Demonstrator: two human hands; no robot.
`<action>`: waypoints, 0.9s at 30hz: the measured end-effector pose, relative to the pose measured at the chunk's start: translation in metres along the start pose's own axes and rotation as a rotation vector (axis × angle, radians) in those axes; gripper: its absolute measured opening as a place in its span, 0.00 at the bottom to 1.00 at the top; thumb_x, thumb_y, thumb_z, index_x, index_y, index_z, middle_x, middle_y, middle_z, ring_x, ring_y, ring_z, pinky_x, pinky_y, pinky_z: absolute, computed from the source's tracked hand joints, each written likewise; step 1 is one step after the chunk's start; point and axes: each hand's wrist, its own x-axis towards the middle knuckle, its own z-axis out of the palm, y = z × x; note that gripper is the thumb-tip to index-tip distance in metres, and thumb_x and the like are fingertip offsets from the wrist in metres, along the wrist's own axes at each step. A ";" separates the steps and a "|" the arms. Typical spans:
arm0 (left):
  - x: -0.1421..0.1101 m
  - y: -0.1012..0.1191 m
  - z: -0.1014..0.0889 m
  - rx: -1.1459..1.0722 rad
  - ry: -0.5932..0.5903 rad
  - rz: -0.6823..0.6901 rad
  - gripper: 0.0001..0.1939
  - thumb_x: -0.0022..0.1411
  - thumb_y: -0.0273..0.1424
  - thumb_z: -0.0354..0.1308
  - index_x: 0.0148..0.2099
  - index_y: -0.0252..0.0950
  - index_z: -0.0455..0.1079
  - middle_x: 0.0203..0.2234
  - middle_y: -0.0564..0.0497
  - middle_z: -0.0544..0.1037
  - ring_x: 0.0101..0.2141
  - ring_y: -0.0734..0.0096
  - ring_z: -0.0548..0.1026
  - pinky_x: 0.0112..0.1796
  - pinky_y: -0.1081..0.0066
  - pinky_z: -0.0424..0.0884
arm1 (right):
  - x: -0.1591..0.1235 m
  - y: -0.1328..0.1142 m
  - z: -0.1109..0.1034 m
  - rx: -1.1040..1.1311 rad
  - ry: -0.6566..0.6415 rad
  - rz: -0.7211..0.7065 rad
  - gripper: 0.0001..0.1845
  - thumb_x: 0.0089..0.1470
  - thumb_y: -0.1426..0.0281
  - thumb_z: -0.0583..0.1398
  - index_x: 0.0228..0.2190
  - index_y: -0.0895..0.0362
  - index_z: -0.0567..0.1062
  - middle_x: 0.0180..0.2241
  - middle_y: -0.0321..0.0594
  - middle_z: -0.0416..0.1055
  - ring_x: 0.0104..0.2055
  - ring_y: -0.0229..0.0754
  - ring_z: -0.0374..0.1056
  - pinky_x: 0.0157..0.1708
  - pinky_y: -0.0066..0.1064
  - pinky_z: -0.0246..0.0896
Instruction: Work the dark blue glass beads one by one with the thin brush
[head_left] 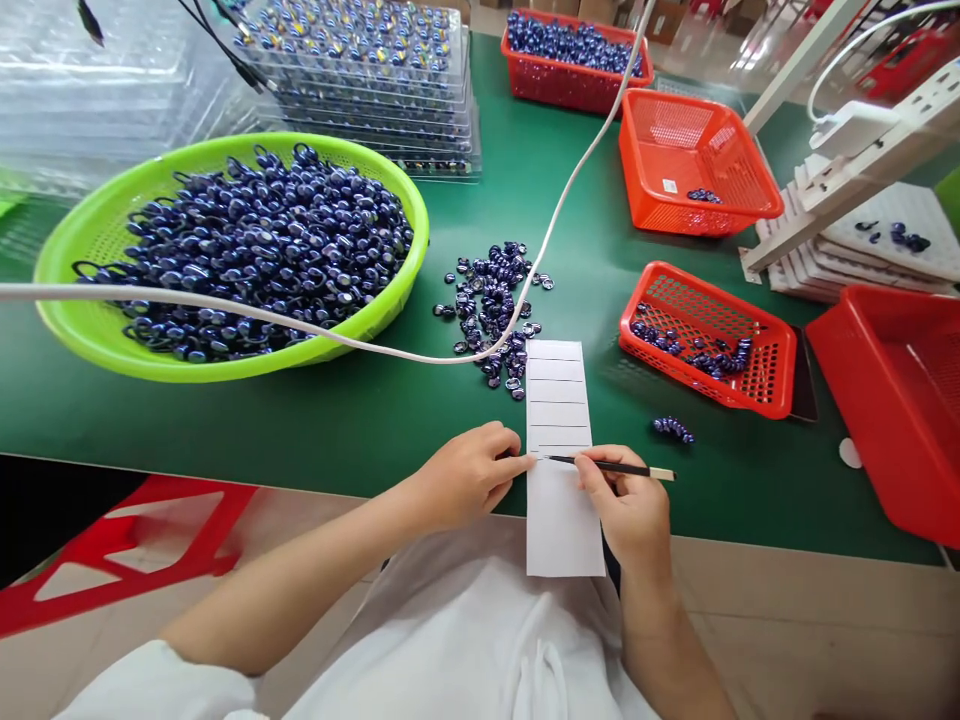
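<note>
A white paper strip (564,520) with several thin dark crosswise lines lies in front of me, its lower end past the table edge. My right hand (630,505) is closed around slim black tweezers (619,466) with a pale rear end. Their fine tip points left and meets the strip just below its lowest full line. At the strip's left edge, my left hand (469,475) has its index fingertip on the paper by that tip. Its other fingers are curled, and a dark spot shows between them, too small to name. Loose dark blue shiny beads (491,300) lie beyond the strip.
A green basket (67,330) heaped with looped blue pieces stands left, stacked clear trays (450,130) behind it. Red baskets (637,345) and a red bin (847,350) are right. A blue bead cluster (673,430) lies nearby. A white cable (420,357) crosses the view.
</note>
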 end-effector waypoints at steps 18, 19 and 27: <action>-0.001 -0.001 0.003 0.060 0.028 0.026 0.16 0.66 0.21 0.48 0.49 0.34 0.74 0.35 0.44 0.74 0.32 0.68 0.67 0.30 0.70 0.67 | -0.005 0.004 0.005 -0.009 0.022 -0.166 0.06 0.59 0.63 0.63 0.35 0.52 0.79 0.26 0.32 0.75 0.23 0.34 0.67 0.24 0.26 0.61; -0.001 -0.001 0.003 0.060 0.029 0.026 0.16 0.66 0.21 0.48 0.50 0.34 0.74 0.35 0.44 0.74 0.33 0.67 0.67 0.31 0.70 0.67 | -0.005 0.004 0.005 0.010 0.015 -0.157 0.06 0.59 0.63 0.63 0.35 0.52 0.78 0.26 0.32 0.74 0.23 0.34 0.68 0.24 0.26 0.61; -0.002 -0.002 0.006 0.026 0.032 0.024 0.16 0.66 0.21 0.48 0.50 0.34 0.74 0.35 0.44 0.74 0.33 0.67 0.68 0.32 0.70 0.68 | -0.004 0.002 0.006 0.033 0.059 -0.088 0.07 0.58 0.62 0.64 0.34 0.53 0.78 0.25 0.33 0.73 0.23 0.35 0.68 0.23 0.25 0.60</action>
